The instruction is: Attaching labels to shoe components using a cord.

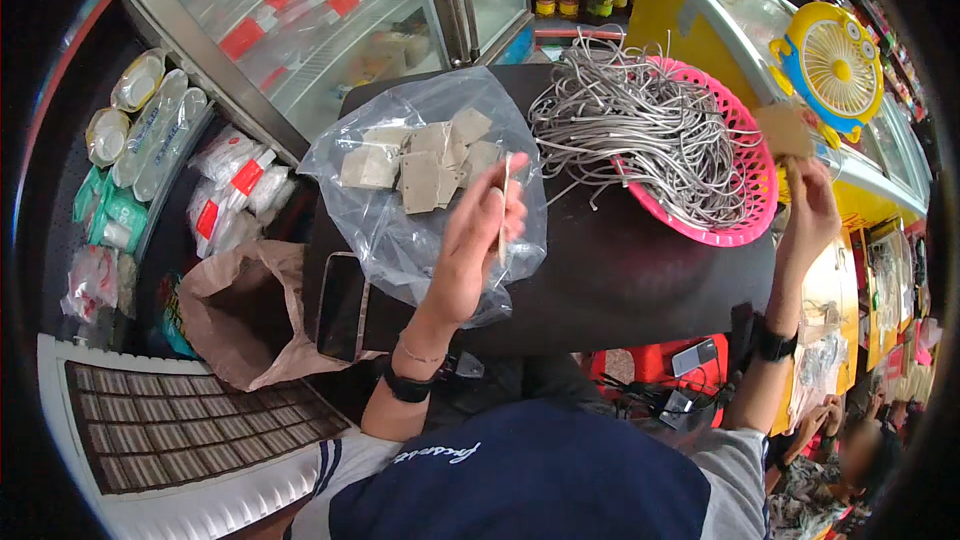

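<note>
Tags (425, 162), small brown card squares, lie heaped in an open clear bag (385, 230) on the left half of the dark table (620, 270), toward its far edge. The left hand (475, 240) is raised over the near right side of that bag, fingers curled with the thumb pressed to them, pinching what looks like a thin pale string or strip (504, 208) that stands nearly upright; its long axis runs toward the far edge. The heap of tags lies just beyond and to the left of this hand, so the left hand is much the nearer of the two to them.

The right hand (812, 215) is up past the table's right edge, fingers closed on one brown tag (783, 130) held above the rim of a pink basket (755, 190). The basket sits at the far right corner and is piled with grey loops (640, 130) of cord or wire, their ends trailing toward the table's middle. These loops lie between the two hands, closer to the right one.

A dark phone (341, 305) rests at the table's near left corner, touching the bag's edge, with a brown paper bag (240, 310) just off that corner.
</note>
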The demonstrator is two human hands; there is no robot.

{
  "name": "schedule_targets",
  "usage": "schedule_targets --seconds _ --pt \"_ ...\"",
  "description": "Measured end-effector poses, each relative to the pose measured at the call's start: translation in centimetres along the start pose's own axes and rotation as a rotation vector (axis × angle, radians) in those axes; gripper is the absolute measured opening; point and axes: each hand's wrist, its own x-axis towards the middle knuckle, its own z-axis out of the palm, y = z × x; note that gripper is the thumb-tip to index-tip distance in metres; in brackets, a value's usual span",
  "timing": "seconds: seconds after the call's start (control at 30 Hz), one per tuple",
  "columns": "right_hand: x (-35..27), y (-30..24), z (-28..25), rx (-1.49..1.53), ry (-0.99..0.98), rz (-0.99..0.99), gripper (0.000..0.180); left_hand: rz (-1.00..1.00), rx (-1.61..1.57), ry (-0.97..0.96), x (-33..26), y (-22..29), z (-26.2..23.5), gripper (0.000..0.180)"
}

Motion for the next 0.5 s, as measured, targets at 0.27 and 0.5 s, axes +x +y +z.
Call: schedule_targets --seconds 0.27,0.5 --pt "-8.6 -11.7 3.8 -0.047 -0.284 -0.287 0.021 -0.075 -0.515 -0.330 0.0 -2.2 3.2 0.067" --pt "-11.2 -13.4 5.1 0.028 -0.394 -0.458 0.030 -0.080 -0.292 -0.227 -0.8 -1.3 5.4 0.092"
